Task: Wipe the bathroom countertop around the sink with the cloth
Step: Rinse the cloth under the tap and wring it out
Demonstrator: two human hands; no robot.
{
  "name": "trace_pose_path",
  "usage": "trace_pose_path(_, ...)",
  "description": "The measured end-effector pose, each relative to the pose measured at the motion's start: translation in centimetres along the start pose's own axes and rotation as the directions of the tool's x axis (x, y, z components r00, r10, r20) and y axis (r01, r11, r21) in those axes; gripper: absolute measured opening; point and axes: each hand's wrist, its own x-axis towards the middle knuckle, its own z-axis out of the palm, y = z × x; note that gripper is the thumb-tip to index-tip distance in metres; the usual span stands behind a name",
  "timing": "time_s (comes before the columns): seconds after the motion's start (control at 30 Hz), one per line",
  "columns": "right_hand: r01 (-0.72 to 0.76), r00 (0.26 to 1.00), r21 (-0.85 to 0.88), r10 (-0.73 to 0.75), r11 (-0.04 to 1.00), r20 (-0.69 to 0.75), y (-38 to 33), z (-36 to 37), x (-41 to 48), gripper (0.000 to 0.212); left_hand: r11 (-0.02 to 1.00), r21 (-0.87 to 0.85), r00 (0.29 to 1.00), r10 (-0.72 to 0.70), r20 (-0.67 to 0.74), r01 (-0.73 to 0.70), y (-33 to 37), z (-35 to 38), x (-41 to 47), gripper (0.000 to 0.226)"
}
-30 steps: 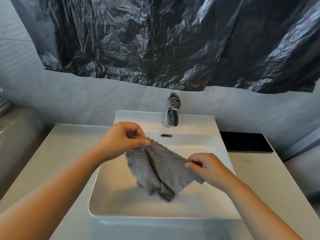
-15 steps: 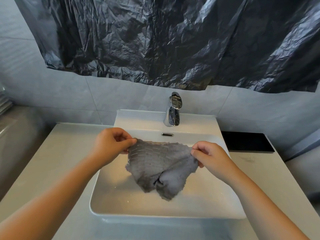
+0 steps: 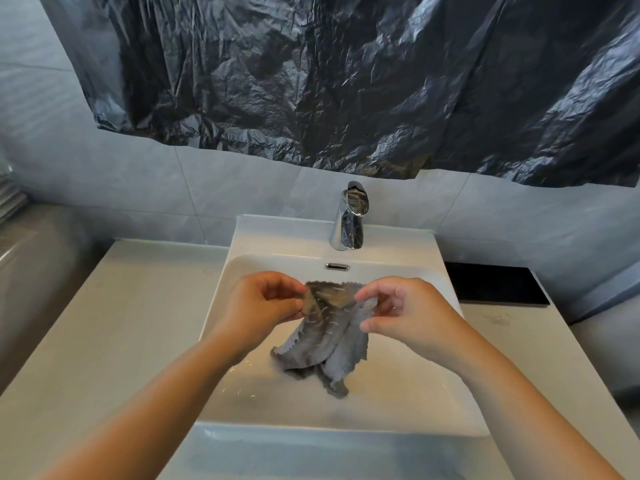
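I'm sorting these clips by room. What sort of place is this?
Most likely a bathroom: a white sink on a pale countertop, a chrome tap behind the basin, and a tiled wall. The left hand and right hand hold a grey cloth over it.

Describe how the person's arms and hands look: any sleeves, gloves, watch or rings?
Both arms are bare as far as the picture shows. No sleeve reaches the left forearm or the right forearm. The left hand and right hand wear no gloves. No watch, bracelet or ring is visible on either wrist or on any finger that shows.
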Motion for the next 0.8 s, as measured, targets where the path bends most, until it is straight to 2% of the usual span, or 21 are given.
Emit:
trace_pose_path(0.07,0.041,0.997,-0.277,-0.058,0.96,-0.054,0.4,-0.1,0.3,0.014,0.999,0.009,0.998,-0.036,-0.052,0.036,-0.4,-0.1,0.2,0.02)
trace_pose_path(0.1,0.052,0.996,-0.346,-0.076,0.937,-0.055,0.6,-0.2,0.3,0.012,0.998,0.021,0.996,-0.06,-0.073,0.061,-0.6,-0.2,0.3,0.023)
trace_pose_path(0.17,0.064,0.995,-0.36,-0.085,0.931,-0.044,1.2,-0.5,0.3,0.014,0.992,0.057,0.991,-0.104,-0.089,0.109,-1.0,-0.4,0.3,0.025)
trace_pose_path(0.3,0.096,0.995,-0.062,-0.097,0.993,-0.018,1.4,-0.4,-0.3,0.017,0.983,-0.021,0.98,-0.181,-0.082,0.18,-1.6,-0.6,0.1,0.024)
trace_pose_path(0.37,0.111,0.994,0.1,-0.11,0.989,-0.011,1.2,0.0,-0.5,0.017,0.977,-0.077,0.977,-0.205,-0.063,0.2,-1.7,-0.4,0.1,0.021)
trace_pose_path(0.47,0.124,0.991,0.252,-0.131,0.96,0.012,0.6,0.8,-0.6,0.019,0.971,-0.129,0.98,-0.201,0.007,0.2,-1.7,0.0,0.0,0.014)
trace_pose_path(0.63,0.155,0.982,0.282,-0.18,0.947,0.064,-0.3,2.0,-0.5,0.02,0.981,-0.114,0.982,-0.139,0.125,0.154,-1.6,0.5,-0.4,0.014)
trace_pose_path(0.8,0.122,0.988,0.302,-0.146,0.945,0.057,-0.2,2.6,-0.1,0.017,0.974,-0.14,0.97,-0.151,0.19,0.179,-1.6,0.7,-0.7,0.012)
